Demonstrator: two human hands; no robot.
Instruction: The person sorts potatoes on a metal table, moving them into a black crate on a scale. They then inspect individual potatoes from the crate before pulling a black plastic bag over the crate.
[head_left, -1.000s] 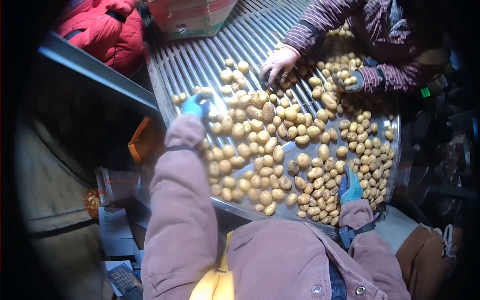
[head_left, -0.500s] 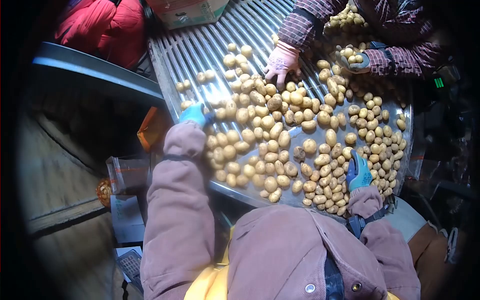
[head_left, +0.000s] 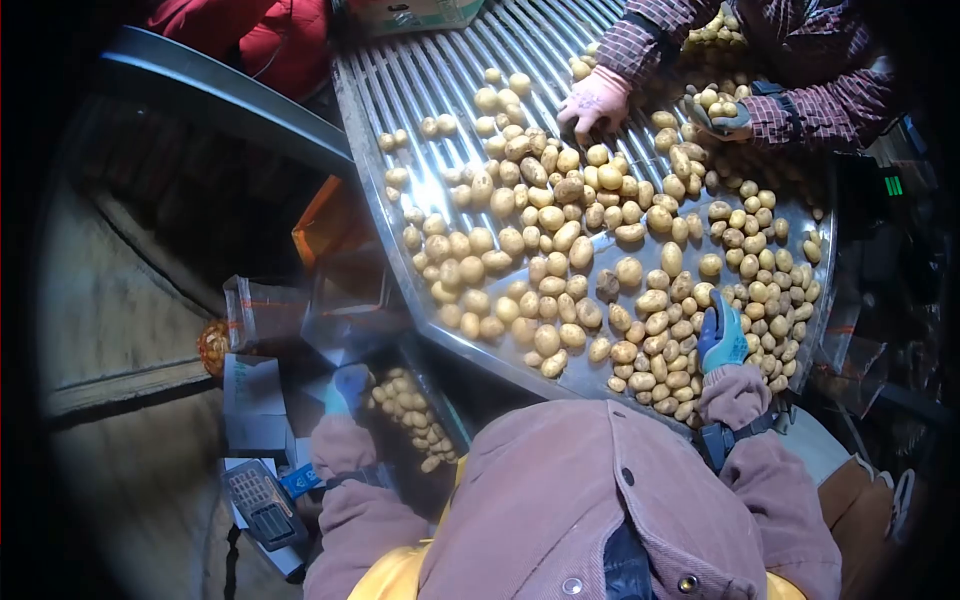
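Observation:
Many yellow-brown potatoes [head_left: 550, 285] cover the front part of a metal sorting table [head_left: 480, 365]. My left hand [head_left: 348, 388], in a light blue glove, is low beside the table's front left edge. It is next to a batch of potatoes [head_left: 410, 415] below table height, and motion blurs its fingers. My right hand [head_left: 722, 335], in a blue glove with a darker palm, rests among the potatoes at the right. Its fingers are stretched out, and no potato is gripped in it.
Across the table a co-worker's pink-gloved hand [head_left: 595, 100] touches potatoes; their other gloved hand [head_left: 722, 118] holds several. A cardboard box [head_left: 415, 15] stands at the back. A keypad device [head_left: 262, 500], clear plastic bags [head_left: 265, 310] and an orange piece [head_left: 325, 220] are at the left.
My left hand has left the potatoes at the table's left edge and moved down beside the lower batch. My right hand stays among the potatoes. The view has shifted a little left.

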